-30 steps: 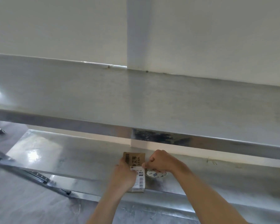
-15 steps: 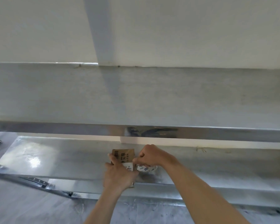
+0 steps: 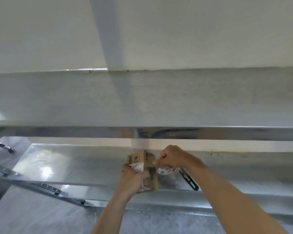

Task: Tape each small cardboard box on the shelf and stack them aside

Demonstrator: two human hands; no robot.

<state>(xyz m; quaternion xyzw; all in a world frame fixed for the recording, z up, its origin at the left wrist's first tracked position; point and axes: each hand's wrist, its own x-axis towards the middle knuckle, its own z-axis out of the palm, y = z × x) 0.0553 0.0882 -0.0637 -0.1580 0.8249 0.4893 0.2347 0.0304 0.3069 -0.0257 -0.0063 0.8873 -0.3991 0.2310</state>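
Tightly curled, the left hand grips a small cardboard box by its sides at the lower steel shelf's front edge, while the right hand pinches clear tape off a roll beside it; the box looks light, stiff, crushable.

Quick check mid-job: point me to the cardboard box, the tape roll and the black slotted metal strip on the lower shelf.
cardboard box [image 3: 137, 158]: head view, on its printed brown top face.
tape roll [image 3: 163, 171]: head view, on the white side of the roll.
black slotted metal strip [image 3: 189, 180]: head view, on its middle, right of the roll.
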